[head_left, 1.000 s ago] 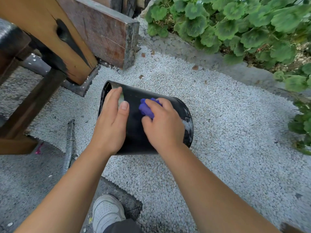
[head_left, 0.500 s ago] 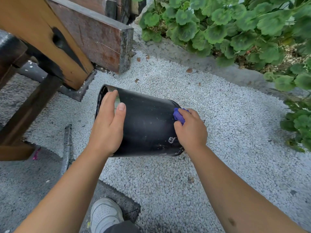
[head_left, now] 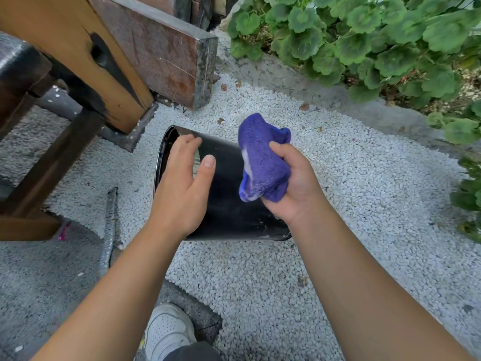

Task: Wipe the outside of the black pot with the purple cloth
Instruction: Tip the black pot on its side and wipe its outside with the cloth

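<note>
Right hand [head_left: 294, 183] grips purple cloth [head_left: 263, 162] | left hand [head_left: 182, 188] holds black pot [head_left: 229, 204] | pot base hidden

One black pot [head_left: 229, 194], one purple cloth [head_left: 263, 162]. Two hands: the left hand [head_left: 182, 188] and the right hand [head_left: 294, 183]. One white shoe [head_left: 166, 332], one metal rod [head_left: 108, 230], two wooden beams [head_left: 78, 48].
</note>
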{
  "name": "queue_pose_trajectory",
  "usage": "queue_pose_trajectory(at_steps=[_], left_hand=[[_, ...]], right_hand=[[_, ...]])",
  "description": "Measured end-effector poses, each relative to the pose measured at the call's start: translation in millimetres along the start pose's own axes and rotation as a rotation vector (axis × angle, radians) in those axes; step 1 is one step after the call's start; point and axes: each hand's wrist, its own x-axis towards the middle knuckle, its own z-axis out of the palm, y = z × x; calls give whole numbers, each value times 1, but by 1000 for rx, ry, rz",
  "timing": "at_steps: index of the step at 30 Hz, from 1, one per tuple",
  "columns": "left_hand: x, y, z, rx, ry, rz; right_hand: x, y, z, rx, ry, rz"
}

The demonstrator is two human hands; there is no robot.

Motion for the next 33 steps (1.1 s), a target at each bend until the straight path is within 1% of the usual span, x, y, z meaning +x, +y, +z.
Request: queue_pose_trajectory(at_steps=[3, 6, 8, 11, 13, 15, 17, 18, 20, 23, 25, 27, 30, 33], left_hand=[[-2, 3, 3, -43, -4, 17], [-3, 8, 6, -95, -36, 22], [-4, 11, 8, -124, -29, 49], [-5, 14, 13, -101, 8, 111], [-4, 14, 14, -99, -1, 117], [-2, 15, 15, -98, -13, 123], [-1, 18, 16, -139, -6, 150], [-1, 21, 16, -174, -2, 154], [2, 21, 16, -229, -14, 147], [4, 20, 16, -207, -40, 148], [3, 21, 16, -225, -34, 154], [4, 19, 15, -243, -10, 165], [8, 11, 12, -288, -3, 126], [8, 6, 10, -445, -16, 40]], right_hand=[[0, 8, 8, 27, -61, 8], [2, 12, 8, 46, -52, 6], [2, 15, 7, -46, 10, -73], [2, 19, 5, -240, 91, -216], [1, 20, 7, -305, 103, -255], [0, 20, 14, -424, 107, -280], [0, 26, 22, -482, 63, -287], [-1, 30, 26, -455, 42, -282], [-2, 35, 31, -313, 38, -245], [-4, 37, 28, -66, 70, -169], [-3, 39, 25, 23, 110, -128], [-2, 41, 26, 69, 108, -97], [-5, 38, 31, 132, -18, -41], [-10, 39, 35, 184, -141, -18]])
